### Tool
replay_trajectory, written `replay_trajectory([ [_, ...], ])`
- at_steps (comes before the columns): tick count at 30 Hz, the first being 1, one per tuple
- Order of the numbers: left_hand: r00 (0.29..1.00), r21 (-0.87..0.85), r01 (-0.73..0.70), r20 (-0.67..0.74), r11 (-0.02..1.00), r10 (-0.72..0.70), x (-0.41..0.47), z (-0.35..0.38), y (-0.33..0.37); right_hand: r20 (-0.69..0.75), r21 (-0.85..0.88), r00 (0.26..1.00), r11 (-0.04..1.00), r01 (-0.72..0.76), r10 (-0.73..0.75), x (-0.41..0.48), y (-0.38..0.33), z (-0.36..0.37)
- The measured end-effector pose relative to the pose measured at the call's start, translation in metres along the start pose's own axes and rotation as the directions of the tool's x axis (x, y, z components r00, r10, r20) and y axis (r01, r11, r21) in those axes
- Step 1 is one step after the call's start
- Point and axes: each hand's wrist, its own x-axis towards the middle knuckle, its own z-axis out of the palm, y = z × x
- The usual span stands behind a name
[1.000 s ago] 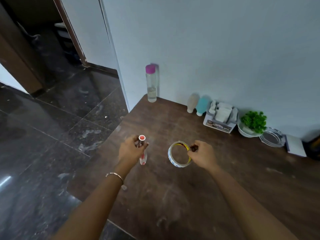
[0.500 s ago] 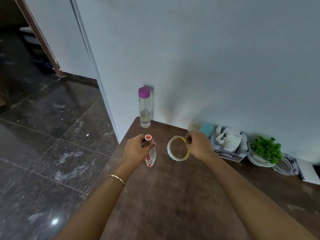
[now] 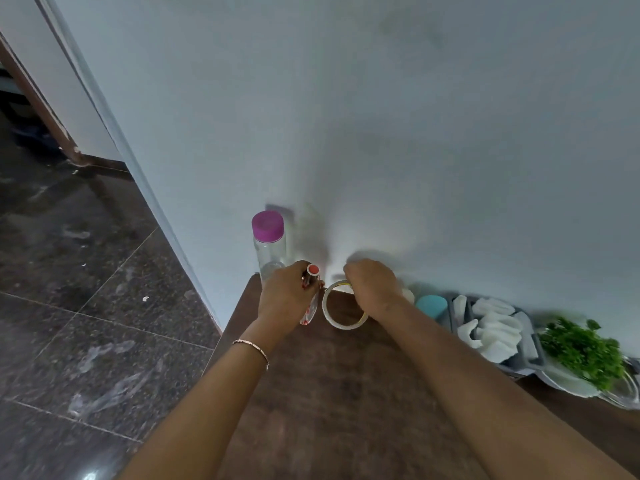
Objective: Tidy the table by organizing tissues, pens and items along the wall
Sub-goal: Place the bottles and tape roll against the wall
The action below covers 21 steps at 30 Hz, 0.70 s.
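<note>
My left hand grips a clear pen with a red cap, held nearly upright close to the wall. My right hand holds a roll of clear tape by its top edge, the ring standing on edge just right of the pen, over the far left corner of the brown table. A clear bottle with a pink cap stands against the wall right behind my left hand. A grey tray of white tissues sits along the wall to the right.
A teal cup stands between my right hand and the tissue tray. A green plant in a white dish and a glass dish follow further right along the wall. The table's left edge drops to a dark tiled floor.
Both hands have moved forward from the middle of the table to the wall, carrying the pen and the tape roll; the view has closed in on the wall.
</note>
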Motion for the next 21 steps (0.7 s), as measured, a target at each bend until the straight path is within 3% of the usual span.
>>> replay_trajectory([
  [21, 0.995, 0.119, -0.035, -0.086, 0.992, 0.045, 0.011, 0.003, 0.006, 0.080, -0.111, 0.993, 0.989, 0.097, -0.089, 0.012, -0.013, 0.029],
])
